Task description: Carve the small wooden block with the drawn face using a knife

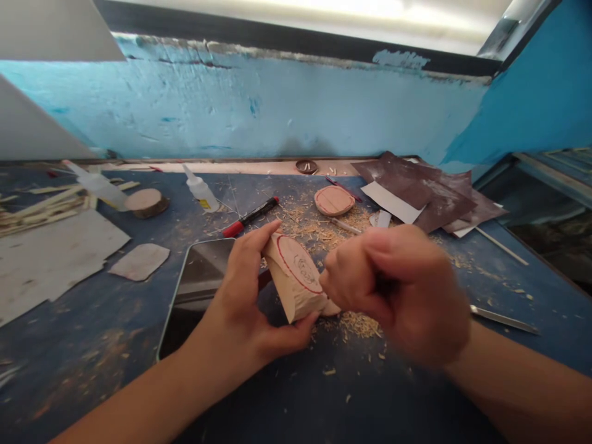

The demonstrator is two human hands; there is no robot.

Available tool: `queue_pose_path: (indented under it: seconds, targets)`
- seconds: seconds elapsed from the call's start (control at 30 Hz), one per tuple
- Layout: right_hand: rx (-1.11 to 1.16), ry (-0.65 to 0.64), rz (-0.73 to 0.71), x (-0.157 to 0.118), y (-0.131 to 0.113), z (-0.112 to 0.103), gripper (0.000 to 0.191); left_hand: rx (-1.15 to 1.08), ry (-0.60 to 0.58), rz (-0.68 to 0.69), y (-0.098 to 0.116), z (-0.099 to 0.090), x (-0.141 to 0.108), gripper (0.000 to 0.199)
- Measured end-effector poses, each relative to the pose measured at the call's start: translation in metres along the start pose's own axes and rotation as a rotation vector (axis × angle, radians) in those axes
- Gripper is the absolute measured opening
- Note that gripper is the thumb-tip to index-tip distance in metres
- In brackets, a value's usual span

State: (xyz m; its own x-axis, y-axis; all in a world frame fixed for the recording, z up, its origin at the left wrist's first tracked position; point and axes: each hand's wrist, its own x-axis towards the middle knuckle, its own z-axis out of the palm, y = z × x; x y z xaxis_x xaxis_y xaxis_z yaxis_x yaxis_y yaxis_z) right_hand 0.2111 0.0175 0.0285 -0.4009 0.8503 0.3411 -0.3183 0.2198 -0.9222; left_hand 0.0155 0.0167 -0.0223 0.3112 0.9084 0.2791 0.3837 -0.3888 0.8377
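Centrally, one wooden block [296, 271] sits between both hands, gripped in the left hand's [247, 302] fingers; the right hand's [400, 290] curl closed just beside it, any tool hidden. Around them lie one marker [252, 216] and two nozzle bottles [202, 191]. Between the forearms, the counter [342, 413] offers room.

- Head cam riding on the wearer, facing forward and down across the table [324, 401].
- Sitting close: left hand [245, 302] and right hand [407, 290] looming large mid-frame.
- Upper frame taking in wall [300, 111] behind table.
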Motion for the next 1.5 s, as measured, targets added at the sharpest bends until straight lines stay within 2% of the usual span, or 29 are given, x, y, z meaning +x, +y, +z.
queue_pose_path:
  seconds: [0.13, 0.3, 0.73, 0.83, 0.93, 1.2, 1.33, 1.5]
  targets:
    - [-0.078, 0.006, -0.006, -0.001, 0.002, -0.002, 0.052, 0.018, 0.013, 0.016, -0.003, 0.000, 0.001, 0.104]
    - [-0.012, 0.041, 0.024, -0.002, 0.001, -0.004, 0.049, 0.019, 0.007, 0.002, -0.005, 0.000, 0.001, 0.105]
    - [0.036, 0.035, 0.027, -0.001, -0.001, -0.006, 0.052, 0.034, 0.019, 0.054, -0.001, 0.001, 0.002, 0.102]
    - [-0.002, 0.017, 0.015, -0.001, 0.004, -0.006, 0.048, 0.056, 0.013, 0.049, -0.002, 0.000, 0.001, 0.104]
    - [-0.032, -0.010, 0.015, -0.001, 0.010, -0.007, 0.054, 0.055, 0.014, 0.053, -0.003, 0.000, 0.002, 0.104]
    - [0.008, 0.069, 0.035, 0.003, -0.015, -0.006, 0.052, 0.050, 0.001, 0.052, -0.006, -0.001, 0.002, 0.106]
    - [-0.023, 0.016, -0.013, 0.002, -0.002, -0.008, 0.051, 0.044, -0.009, 0.037, -0.006, -0.001, 0.002, 0.104]
    - [0.013, 0.043, 0.018, 0.004, 0.003, -0.011, 0.050, 0.039, 0.005, 0.059, -0.004, 0.000, 0.003, 0.103]
